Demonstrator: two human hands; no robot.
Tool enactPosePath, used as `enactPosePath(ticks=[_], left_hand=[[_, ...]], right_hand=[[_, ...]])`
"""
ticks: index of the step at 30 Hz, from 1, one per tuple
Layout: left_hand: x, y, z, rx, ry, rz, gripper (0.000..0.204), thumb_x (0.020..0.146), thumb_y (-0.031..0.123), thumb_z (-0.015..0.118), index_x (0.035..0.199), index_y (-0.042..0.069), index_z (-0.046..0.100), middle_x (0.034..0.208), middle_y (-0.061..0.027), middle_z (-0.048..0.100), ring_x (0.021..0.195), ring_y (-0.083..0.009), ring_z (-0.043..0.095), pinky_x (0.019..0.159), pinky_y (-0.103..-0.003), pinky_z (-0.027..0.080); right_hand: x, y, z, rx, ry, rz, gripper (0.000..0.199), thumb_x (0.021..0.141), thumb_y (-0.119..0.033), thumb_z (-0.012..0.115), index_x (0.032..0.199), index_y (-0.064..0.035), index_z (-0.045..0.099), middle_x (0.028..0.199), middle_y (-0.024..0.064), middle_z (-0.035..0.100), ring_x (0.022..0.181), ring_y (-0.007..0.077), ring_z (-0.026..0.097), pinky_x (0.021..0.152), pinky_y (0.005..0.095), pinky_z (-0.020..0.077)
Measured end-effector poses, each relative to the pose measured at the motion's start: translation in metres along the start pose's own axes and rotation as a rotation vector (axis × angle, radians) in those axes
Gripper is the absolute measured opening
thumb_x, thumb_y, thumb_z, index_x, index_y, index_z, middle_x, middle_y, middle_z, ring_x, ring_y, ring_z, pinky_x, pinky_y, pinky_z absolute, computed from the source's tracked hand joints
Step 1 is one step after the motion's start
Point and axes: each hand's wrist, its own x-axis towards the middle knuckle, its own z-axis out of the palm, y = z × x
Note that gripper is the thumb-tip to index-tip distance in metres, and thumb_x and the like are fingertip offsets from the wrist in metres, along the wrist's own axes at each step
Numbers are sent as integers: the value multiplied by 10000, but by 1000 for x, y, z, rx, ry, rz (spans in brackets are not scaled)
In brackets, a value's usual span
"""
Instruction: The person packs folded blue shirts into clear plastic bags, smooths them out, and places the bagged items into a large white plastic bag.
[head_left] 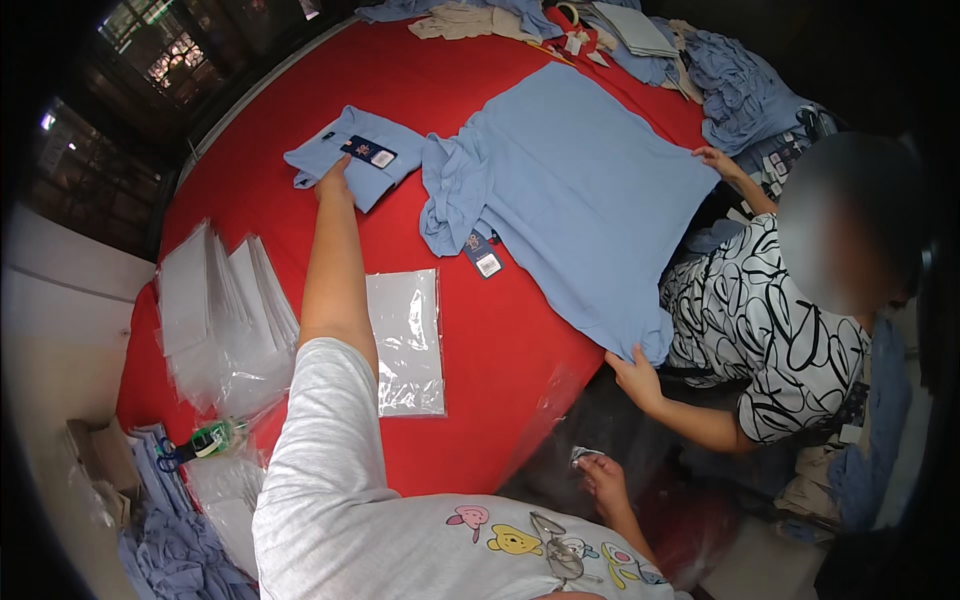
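My left hand (335, 180) is stretched far across the table, closed on the near edge of a folded light-blue shirt (340, 140), beside its dark hang tag (370, 151). My right hand (606, 482) is low at the table's near right side, pinching a small crumpled silvery piece (584, 455) whose kind I cannot make out. A second light-blue shirt (590, 190) lies spread out to the right, its collar side bunched, with another dark tag (484, 254) hanging from it. A flat clear plastic bag (408, 340) lies beside my left forearm.
A co-worker (770, 300) on the right holds the spread shirt's hem with both hands. Stacks of clear bags (215, 310), a green-labelled tape roll (210, 440) and blue scissors (170, 456) are at left. Heaped clothes (740, 90) line the red table's (480, 380) far right edge.
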Motion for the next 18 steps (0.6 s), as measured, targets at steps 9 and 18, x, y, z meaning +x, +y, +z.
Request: enactPosePath(ticks=[9, 18], left_hand=[[-115, 0, -73, -44, -142, 371, 649, 911, -138, 703, 1513, -14, 493, 1420, -196, 647, 1253, -354, 669, 1071, -482, 549], [-384, 108, -280, 68, -112, 320, 702, 926, 84, 821, 1520, -58, 475, 1411, -206, 652, 1196, -352, 702, 997, -466, 624]], right_hand=[[1, -41, -14, -166, -84, -1, 148, 1023, -187, 755, 989, -51, 707, 644, -64, 530, 489, 32, 406, 519, 248, 435], [-3, -79, -31, -333, -312, -104, 163, 1049, -211, 726, 1052, -48, 725, 637, -82, 500, 496, 19, 394, 551, 236, 451]])
